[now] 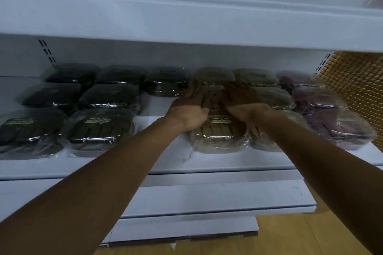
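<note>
Beige and film-wrapped, the pack [213, 95] mid-shelf [207, 163] lies between our left hand [187, 113], pressed flat-fingered against its side, and our right hand [248, 112], too blurred to read, and we fear the slick wrap skidding it into the dark pack [165, 83].

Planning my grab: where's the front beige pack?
Head view: front beige pack sits on the shelf's front row, right of a dark pack, partly under the left hand and right hand.

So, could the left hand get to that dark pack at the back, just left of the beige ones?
Probably yes. The left hand lies on the beige packs right beside the dark pack, with bare shelf in front of it.
</note>
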Available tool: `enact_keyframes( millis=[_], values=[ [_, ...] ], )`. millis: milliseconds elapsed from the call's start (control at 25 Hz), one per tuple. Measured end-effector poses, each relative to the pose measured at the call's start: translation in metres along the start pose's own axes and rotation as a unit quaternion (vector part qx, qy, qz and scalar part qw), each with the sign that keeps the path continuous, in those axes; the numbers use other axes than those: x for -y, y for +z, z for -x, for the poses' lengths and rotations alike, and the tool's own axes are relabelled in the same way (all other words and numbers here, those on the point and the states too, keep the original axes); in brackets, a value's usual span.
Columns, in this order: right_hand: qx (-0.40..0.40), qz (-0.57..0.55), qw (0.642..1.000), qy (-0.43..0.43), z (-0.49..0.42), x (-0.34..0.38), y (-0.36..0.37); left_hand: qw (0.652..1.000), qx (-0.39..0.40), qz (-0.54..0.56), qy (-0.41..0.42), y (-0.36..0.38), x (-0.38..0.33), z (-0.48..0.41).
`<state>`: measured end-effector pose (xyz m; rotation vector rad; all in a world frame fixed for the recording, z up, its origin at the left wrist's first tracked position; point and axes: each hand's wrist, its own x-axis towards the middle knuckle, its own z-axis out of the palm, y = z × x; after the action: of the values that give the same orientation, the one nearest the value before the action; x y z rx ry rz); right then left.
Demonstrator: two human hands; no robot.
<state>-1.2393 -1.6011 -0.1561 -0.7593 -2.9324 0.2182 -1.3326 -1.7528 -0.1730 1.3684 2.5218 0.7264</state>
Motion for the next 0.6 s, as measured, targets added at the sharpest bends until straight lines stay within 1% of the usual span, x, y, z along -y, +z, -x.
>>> enact_keyframes(
  millis=[120, 240, 320, 480, 600],
  values=[
    [0.012, 0.022, 1.0, -0.013, -0.023, -0.013, 0.006, 0.999, -0.019, 0.018, -0.048, 0.008, -0.006, -0.02],
    [0.026, 0.009, 0.999, -0.02, -0.035, -0.024, 0.007, 0.997, -0.019, 0.031, -0.07, 0.013, -0.014, -0.034],
    [0.021, 0.0, 0.999, -0.032, -0.038, -0.029, 0.009, 0.996, -0.016, 0.027, -0.087, 0.018, -0.019, -0.038],
    [0.012, -0.012, 0.999, -0.046, -0.038, -0.032, 0.011, 0.993, -0.02, 0.047, -0.104, 0.025, -0.025, -0.044],
    [0.012, -0.005, 0.998, -0.067, -0.038, -0.035, 0.012, 0.991, -0.042, 0.086, -0.091, 0.027, -0.027, -0.044]
  ],
)
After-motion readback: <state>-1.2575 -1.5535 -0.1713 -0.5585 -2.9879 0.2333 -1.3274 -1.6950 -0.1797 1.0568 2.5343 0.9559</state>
